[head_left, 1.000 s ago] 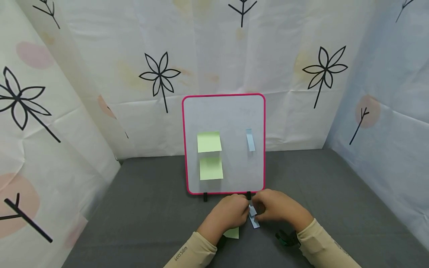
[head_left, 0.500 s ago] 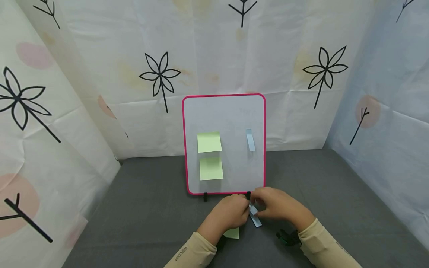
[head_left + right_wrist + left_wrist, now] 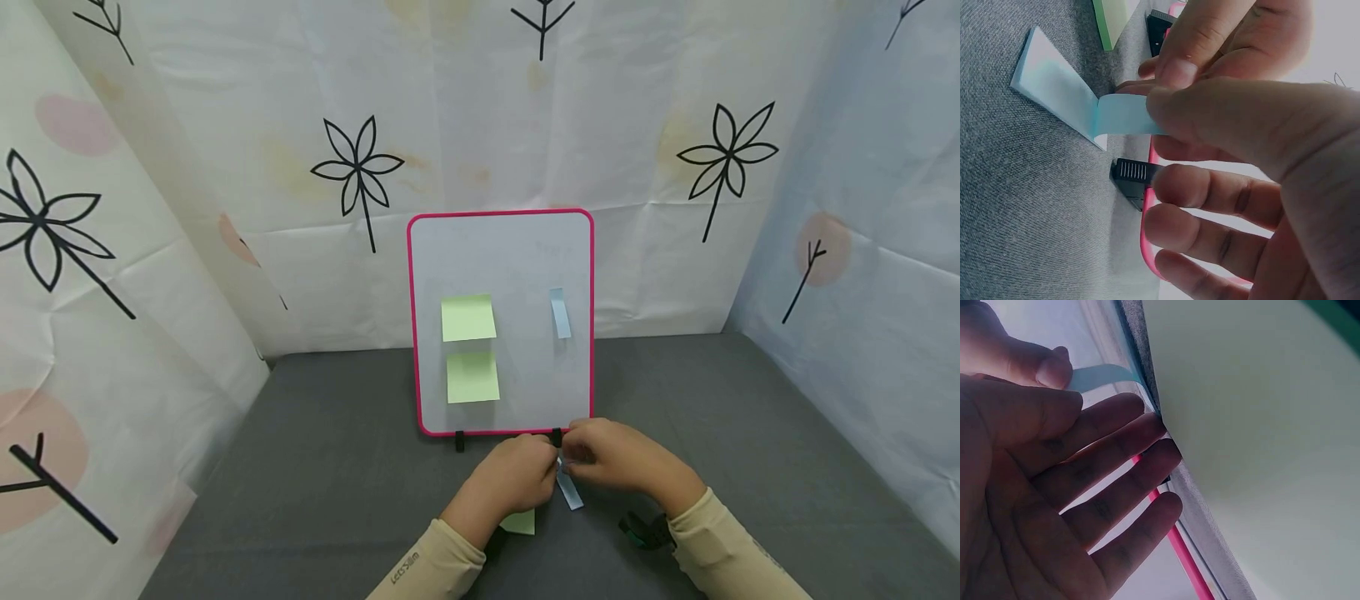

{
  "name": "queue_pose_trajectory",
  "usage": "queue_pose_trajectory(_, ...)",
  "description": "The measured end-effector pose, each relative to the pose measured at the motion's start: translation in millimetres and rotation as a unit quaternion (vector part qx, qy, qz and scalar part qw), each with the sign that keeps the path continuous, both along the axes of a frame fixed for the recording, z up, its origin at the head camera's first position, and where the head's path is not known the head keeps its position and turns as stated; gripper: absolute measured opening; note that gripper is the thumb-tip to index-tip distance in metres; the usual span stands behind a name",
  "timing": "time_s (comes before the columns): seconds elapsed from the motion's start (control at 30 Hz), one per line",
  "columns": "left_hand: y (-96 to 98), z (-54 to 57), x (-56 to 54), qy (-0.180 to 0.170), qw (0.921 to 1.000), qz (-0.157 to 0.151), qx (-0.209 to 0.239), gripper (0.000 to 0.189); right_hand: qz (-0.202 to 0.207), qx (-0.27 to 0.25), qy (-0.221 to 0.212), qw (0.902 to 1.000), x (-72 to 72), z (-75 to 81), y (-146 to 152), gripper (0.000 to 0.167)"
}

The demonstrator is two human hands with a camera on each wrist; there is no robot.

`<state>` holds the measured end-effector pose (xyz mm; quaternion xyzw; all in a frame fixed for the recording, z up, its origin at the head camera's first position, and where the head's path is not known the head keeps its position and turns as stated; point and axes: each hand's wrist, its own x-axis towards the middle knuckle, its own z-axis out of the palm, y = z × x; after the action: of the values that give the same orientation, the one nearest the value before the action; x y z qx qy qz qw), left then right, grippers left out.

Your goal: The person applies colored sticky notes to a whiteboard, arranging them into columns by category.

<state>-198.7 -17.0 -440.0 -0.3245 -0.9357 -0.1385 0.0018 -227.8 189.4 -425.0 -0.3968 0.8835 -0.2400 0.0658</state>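
Note:
A narrow pad of blue sticky notes [image 3: 570, 493] lies on the table below the whiteboard. My right hand [image 3: 622, 454] pinches its top strip [image 3: 1119, 114] between thumb and index finger. That strip curls up from the pad, its far end still against it. My left hand [image 3: 517, 471] is close beside, its fairly straight fingers [image 3: 1110, 469] spread, with fingertips at the pad's end. A green sticky note pad [image 3: 519, 523] lies partly hidden under the left hand and fills much of the left wrist view.
The pink-framed whiteboard [image 3: 525, 258] stands on black feet [image 3: 460, 442] right behind the hands. It bears two green sticky notes [image 3: 468, 318] and one blue strip [image 3: 561, 314]. Patterned cloth walls [image 3: 480, 125] enclose the grey table [image 3: 337, 467].
The raised blue strip has moved up and under the right fingers in the head view. The right hand has shifted slightly; the left hand keeps its place.

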Motion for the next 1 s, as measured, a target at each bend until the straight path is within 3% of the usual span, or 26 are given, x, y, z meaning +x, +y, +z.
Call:
queue_pose_trajectory(0.57,0.5,5.3,1.2,0.006,0.9999,-0.009,-0.002,0.043,0.001,-0.023,-0.017,0.9996,-6.7,-8.8,7,0.022)
queue_pose_trajectory(0.7,2.4,8.2,4.3,0.023,0.9996,-0.015,-0.009,0.04,0.002,-0.034,-0.012,0.9993,-11.0,-13.5,10,0.017)
queue_pose_trajectory(0.87,8.3,12.2,12.7,0.067,0.9962,-0.045,-0.032,0.031,0.001,-0.036,-0.003,0.9993,-15.1,-17.6,14,0.015)
queue_pose_trajectory(1.0,13.6,12.4,18.2,0.08,0.9941,-0.063,-0.038,0.036,-0.001,-0.036,-0.004,0.9993,-16.6,-19.1,16,0.016)
